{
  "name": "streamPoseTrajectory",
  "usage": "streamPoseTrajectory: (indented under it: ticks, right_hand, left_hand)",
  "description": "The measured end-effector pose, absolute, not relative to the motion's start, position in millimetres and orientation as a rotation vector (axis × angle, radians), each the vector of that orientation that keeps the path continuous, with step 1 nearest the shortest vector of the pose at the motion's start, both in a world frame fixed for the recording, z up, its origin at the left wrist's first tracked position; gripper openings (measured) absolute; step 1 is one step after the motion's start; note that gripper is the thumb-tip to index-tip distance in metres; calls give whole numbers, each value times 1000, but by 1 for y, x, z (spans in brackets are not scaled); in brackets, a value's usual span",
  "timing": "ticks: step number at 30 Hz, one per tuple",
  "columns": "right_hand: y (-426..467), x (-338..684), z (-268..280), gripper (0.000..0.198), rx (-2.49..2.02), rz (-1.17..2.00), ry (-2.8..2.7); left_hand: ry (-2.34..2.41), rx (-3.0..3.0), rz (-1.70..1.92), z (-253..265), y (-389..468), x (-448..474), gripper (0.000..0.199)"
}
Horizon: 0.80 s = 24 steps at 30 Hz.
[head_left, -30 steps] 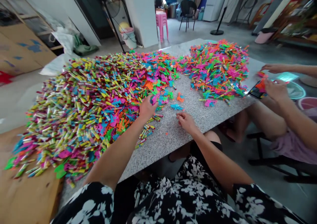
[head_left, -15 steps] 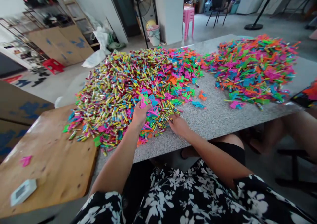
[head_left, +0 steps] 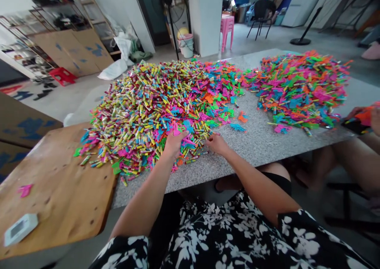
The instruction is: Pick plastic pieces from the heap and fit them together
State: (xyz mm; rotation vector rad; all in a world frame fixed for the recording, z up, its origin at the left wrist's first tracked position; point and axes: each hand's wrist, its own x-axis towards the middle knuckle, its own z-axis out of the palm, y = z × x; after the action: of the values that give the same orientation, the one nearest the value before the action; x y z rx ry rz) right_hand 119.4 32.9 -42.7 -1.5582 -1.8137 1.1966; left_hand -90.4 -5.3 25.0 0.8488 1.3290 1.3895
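My left hand (head_left: 174,143) is closed around bright plastic pieces at the near edge of the large heap; a pink plastic piece (head_left: 176,131) shows at its thumb. To its right, my right hand (head_left: 217,144) has its fingers pinched together beside a cluster of small yellow-and-red wrapped tubes (head_left: 202,131). What those fingertips hold, if anything, is too small to make out. The heap of small tubes (head_left: 142,90) spreads behind both hands, mixed with pink, green, blue and orange plastic pieces (head_left: 212,98) on its right side.
A second heap of coloured pieces (head_left: 305,86) lies on the speckled table (head_left: 252,142). At the right edge, another person's hand (head_left: 375,120) holds something orange. On the wooden board (head_left: 68,197) are a white device with a screen (head_left: 20,229) and a pink piece (head_left: 25,189).
My left hand has moved slightly right and down, turning over the pieces it holds. My right hand has shifted a little right, fingers drawn together. The other person's hand has come into view.
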Motion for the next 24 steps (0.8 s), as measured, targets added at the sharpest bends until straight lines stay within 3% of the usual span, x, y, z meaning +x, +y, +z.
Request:
streamPoseTrajectory:
  ticks: [2,7,12,24]
  right_hand:
    - [28,119,-32,14,-1341,1346,-1517]
    - [16,115,-2,28,-871,1577,-1085]
    - [9,119,6,38,-836,1586,-1091]
    - [7,131,3,29,-849,1432,-1276]
  left_hand:
    - [1328,831,1352,25,-7,-84,44]
    - [1280,860,1349,28,-11,-66,46]
    - [1266,824,1370,29,-13,-58,48]
    - [1210,842,1325,29,-14,-56,47]
